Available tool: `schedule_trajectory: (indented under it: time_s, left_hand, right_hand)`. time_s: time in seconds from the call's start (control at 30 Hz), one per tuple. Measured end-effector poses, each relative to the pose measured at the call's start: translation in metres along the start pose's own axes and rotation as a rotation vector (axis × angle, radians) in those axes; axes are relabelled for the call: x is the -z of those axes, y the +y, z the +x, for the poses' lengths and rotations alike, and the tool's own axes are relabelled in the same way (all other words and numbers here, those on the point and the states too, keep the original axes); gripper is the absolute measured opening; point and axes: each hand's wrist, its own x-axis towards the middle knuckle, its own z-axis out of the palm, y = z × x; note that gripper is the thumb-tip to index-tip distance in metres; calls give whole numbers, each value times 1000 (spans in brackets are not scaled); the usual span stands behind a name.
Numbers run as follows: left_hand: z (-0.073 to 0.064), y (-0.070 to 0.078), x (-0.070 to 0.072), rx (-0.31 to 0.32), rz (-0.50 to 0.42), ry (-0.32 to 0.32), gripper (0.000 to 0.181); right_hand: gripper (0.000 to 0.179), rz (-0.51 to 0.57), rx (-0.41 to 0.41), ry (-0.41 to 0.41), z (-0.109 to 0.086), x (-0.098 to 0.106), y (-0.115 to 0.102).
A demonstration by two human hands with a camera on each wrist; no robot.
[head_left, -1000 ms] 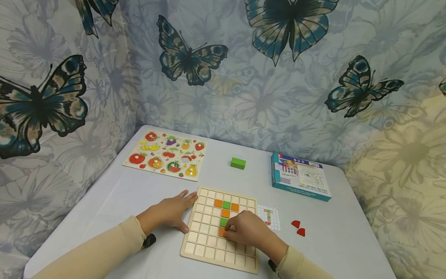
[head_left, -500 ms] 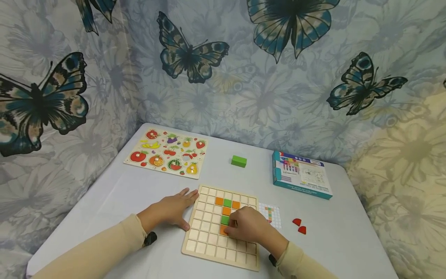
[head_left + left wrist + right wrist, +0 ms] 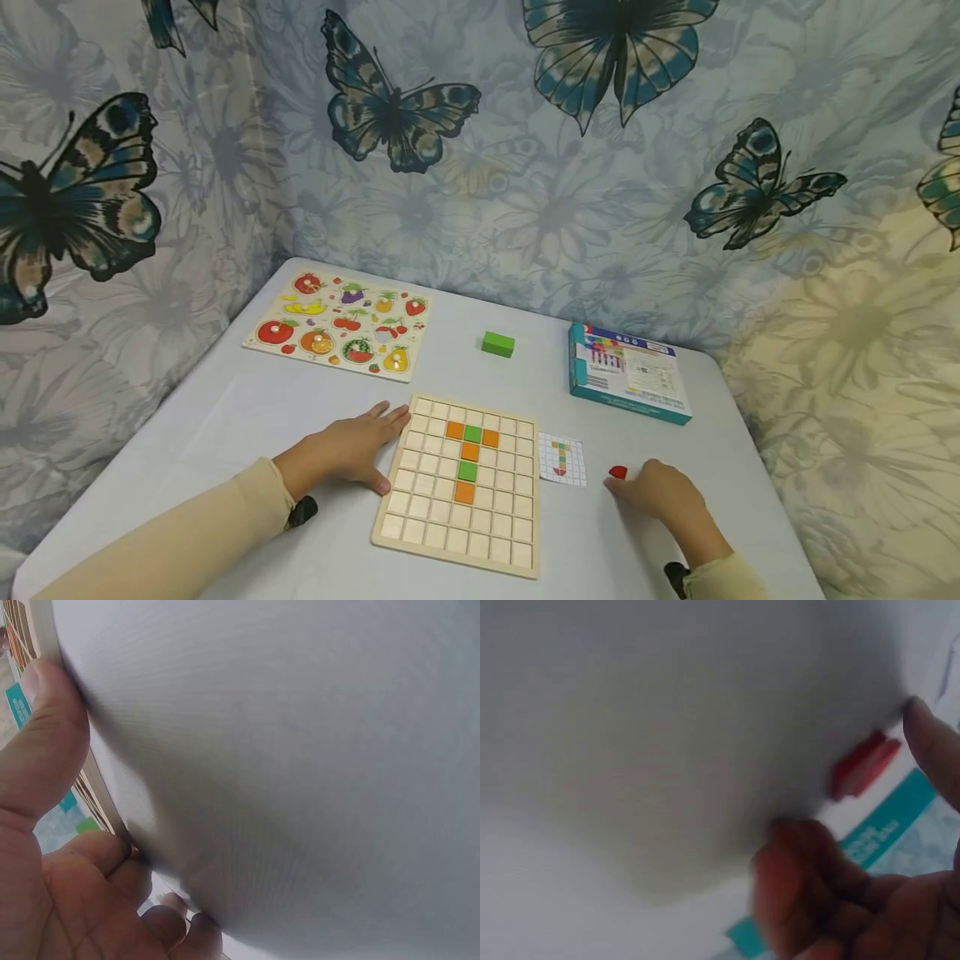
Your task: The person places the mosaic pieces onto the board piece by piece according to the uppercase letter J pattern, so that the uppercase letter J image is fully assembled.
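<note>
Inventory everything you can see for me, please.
Grid board: one, pale wood, near middle.
Orange tiles: four, orange, on board.
Green tiles: two, green, on board.
Pattern card: one, white, right of board.
Red piece: at least one, red, right of card.
Fruit puzzle: one, multicoloured, far left.
Block: at least one, green, far middle.
Box: one, teal and white, far right.
Table: one, white, beneath.
Butterfly backdrop: one, blue-grey, behind table.
Left hand: one, touching board's left edge.
Right hand: one, beside red piece.
Sleeves: two, beige, on forearms.
Wrist gear: two, black, at wrists.
</note>
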Motion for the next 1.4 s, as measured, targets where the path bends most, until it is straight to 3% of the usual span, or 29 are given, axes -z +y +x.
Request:
schedule_trajectory:
  time_s: [0.07,0.2,0.37,0.53,0.7,0.87,1.23,1.4]
  left_hand:
    - [1,0,0,12,15,-5,115]
    - [2,0,-1,19,23,-8,116]
    - [4,2,1,2,13,-1,116]
    - [4,3,2,9,9,-4,116]
    - [3,4,2,13,4,-6,116]
    - [2,4,1,22,1,-10,116]
    - [-1,5,0,35,-7,-20,116]
    - [-1,6,0,37,-2,-17,116]
  right_hand:
    - [54,42,8,-14,0,-3,13]
    - [30,135,131,27,3,-7,23]
    - [40,162,194,58,1,-3,33]
    - [28,191,226,59,-2,-4,43]
    - [40,225,254,68,1,-8,54]
    - [34,223,258,84,3,-10,63]
    - [26,226,318,81,11,-16,70]
    - [21,270,363,81,2,-17,42]
